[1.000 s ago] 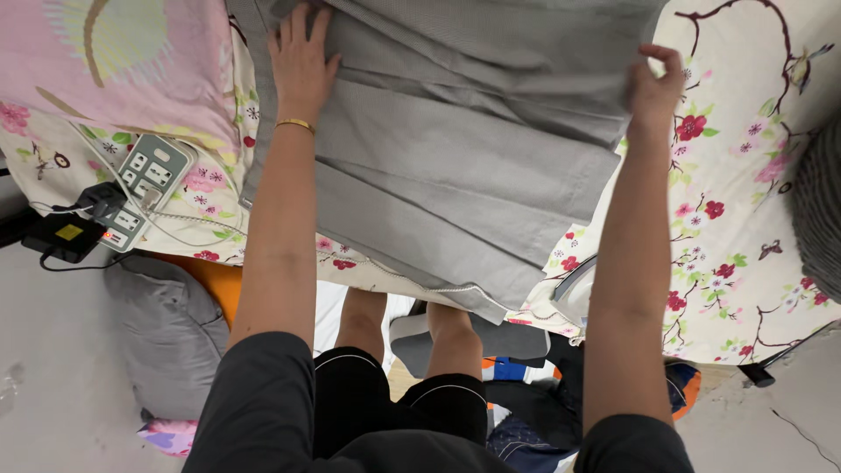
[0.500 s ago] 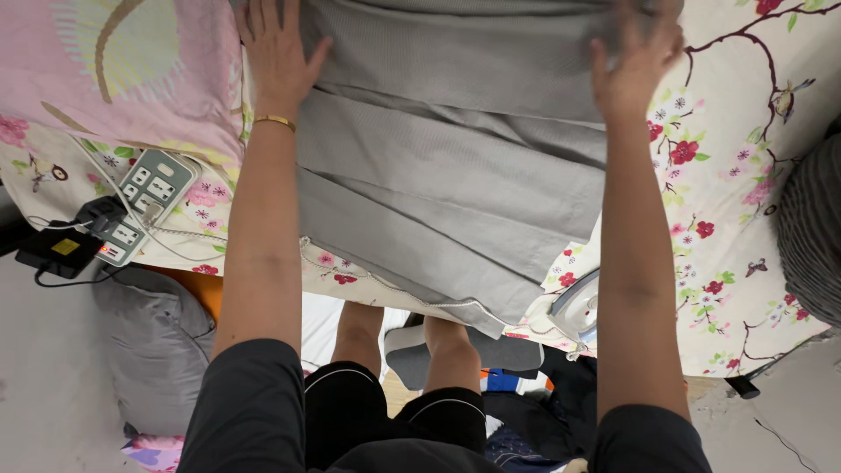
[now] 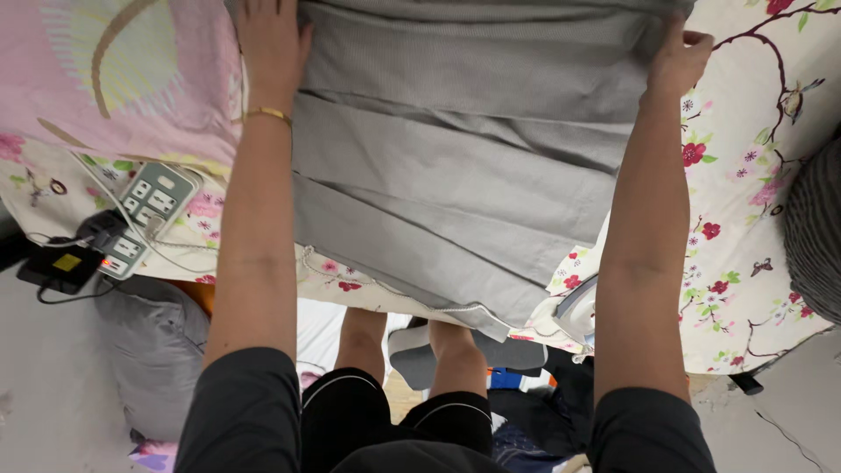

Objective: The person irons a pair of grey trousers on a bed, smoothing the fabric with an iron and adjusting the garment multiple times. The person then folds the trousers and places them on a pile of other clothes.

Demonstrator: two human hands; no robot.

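A grey pleated cloth (image 3: 455, 166) lies spread on a flowery sheet (image 3: 745, 201) that covers the surface. The cloth fills the middle of the sheet, and its lower end hangs a little over the near edge. It has long folds running across it.

The left hand (image 3: 272, 44) lies flat on the cloth's left side, near the far edge of the surface. Its fingers are stretched out and together, pressing down, not gripping. A thin gold bangle (image 3: 267, 113) sits on that wrist.

The right hand (image 3: 676, 57) is at the cloth's right side, also near the far edge. Its fingers are curled and pinch the edge of the cloth.

A pink cloth (image 3: 114, 79) with a pale pattern lies on the far left corner, just beside the left hand. A grey-green power strip (image 3: 144, 210) rests at the near left edge, with a black plug box (image 3: 61, 263) next to it and wires running off. A clothes iron (image 3: 578, 307) peeks out at the near edge, partly hidden behind the right arm. A grey cushion (image 3: 153, 350) lies below the near left edge.
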